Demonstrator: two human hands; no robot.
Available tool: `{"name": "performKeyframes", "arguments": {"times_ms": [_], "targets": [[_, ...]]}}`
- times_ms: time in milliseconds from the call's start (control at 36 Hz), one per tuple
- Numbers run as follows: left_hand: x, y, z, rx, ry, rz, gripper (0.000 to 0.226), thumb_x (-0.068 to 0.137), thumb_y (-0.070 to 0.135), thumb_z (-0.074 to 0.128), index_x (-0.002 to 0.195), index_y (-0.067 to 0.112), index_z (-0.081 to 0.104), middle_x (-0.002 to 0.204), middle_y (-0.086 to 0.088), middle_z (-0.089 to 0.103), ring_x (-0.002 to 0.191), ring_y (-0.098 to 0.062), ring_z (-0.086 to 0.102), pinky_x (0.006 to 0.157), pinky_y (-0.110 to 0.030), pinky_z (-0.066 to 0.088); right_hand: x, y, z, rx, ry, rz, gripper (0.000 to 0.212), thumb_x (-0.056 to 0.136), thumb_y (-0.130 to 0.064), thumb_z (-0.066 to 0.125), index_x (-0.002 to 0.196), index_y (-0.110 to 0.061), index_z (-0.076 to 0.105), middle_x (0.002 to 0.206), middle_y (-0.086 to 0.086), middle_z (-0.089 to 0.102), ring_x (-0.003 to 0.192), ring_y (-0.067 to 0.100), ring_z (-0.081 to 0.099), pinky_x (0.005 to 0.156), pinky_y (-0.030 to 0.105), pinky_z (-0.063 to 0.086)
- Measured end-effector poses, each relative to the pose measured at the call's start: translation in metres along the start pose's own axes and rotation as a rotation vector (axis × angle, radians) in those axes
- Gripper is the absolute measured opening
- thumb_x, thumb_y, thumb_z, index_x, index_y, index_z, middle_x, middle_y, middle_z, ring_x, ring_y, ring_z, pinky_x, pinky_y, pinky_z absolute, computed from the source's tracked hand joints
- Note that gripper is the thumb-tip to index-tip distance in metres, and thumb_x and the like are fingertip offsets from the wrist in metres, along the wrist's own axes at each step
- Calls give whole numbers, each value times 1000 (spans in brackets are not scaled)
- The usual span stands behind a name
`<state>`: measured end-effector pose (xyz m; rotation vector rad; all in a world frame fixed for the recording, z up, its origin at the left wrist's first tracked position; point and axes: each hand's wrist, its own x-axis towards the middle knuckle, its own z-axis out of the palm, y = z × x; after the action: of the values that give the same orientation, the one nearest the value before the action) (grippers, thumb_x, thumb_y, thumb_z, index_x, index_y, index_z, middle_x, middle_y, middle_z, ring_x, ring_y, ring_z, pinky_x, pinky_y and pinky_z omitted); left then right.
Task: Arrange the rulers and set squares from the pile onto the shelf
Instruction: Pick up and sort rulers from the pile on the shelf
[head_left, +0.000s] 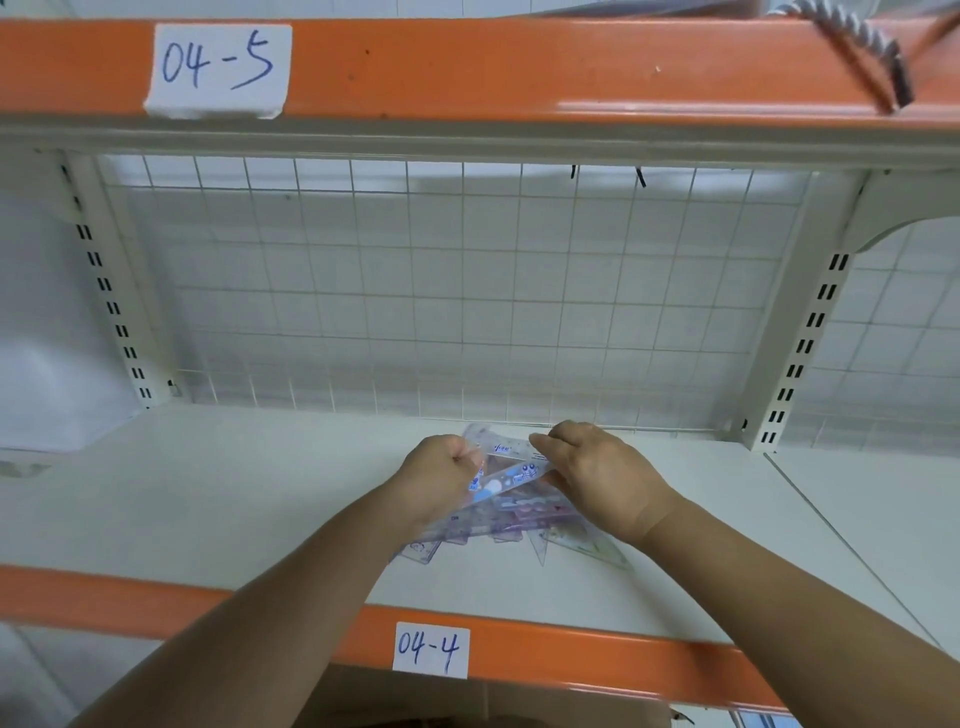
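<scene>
Both bare forearms are angling in from the lower corners, meeting just below frame centre. The left hand (441, 475) is gripping one end of a clear ruler (511, 475) in a fist; the right hand (605, 475), knuckles up, is pinching the other end.

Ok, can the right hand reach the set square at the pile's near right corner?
Probably, but not at once: the right hand pinches one end of a ruler that the left hand also grips. The set square lies uncovered just below its wrist.
</scene>
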<state>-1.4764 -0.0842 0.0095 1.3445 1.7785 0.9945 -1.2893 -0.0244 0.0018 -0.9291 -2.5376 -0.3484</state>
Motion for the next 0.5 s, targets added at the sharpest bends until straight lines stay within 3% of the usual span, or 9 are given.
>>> {"name": "performKeyframes", "arguments": {"times_ms": [56, 139, 194, 250, 389, 500], "targets": [[1, -2, 0, 68, 33, 35, 23, 101, 18, 42, 83, 13, 56, 78, -1, 54, 66, -13, 50, 65, -23, 44, -4, -1, -2, -19, -38, 41, 31, 94, -17, 51, 123, -7, 57, 107, 11, 58, 98, 33, 55, 73, 40, 52], [-2, -6, -3, 333, 83, 94, 24, 95, 9, 39, 75, 19, 47, 90, -4, 58, 80, -23, 52, 72, -28, 41, -10, 0, -4, -75, -86, 89, 32, 98, -20, 43, 127, -10, 51, 115, 7, 54, 107, 27, 51, 77, 36, 50], [-6, -7, -5, 653, 73, 140, 15, 91, 7, 42, 89, 18, 51, 102, -6, 58, 93, -27, 54, 74, -29, 41, -14, 0, -5, -118, -121, 99, 32, 98, -19, 42, 128, -11, 50, 117, 6, 53, 110, 25, 50, 77, 34, 50], [-8, -10, -5, 882, 51, 195, 27, 87, 7, 51, 111, 18, 55, 115, -6, 56, 107, -27, 55, 84, -33, 47, -20, 1, -5, -136, -134, 112, 31, 96, -16, 44, 126, -10, 52, 114, 7, 54, 107, 27, 51, 77, 36, 51], [-10, -18, 2, 1004, 10, 281, 25, 91, 15, 54, 116, 17, 56, 122, -6, 57, 113, -28, 55, 86, -35, 46, -33, -5, -8, -125, -133, 144, 32, 91, -14, 54, 121, -6, 57, 106, 12, 59, 100, 33, 56, 70, 39, 53], [-9, -26, 8, 995, -5, 349, 23, 93, 12, 49, 113, 17, 58, 122, -3, 58, 111, -25, 57, 85, -33, 47, -46, -12, -13, -107, -149, 199, 36, 95, -21, 49, 128, -8, 53, 114, 11, 56, 107, 31, 53, 77, 39, 51]]}}
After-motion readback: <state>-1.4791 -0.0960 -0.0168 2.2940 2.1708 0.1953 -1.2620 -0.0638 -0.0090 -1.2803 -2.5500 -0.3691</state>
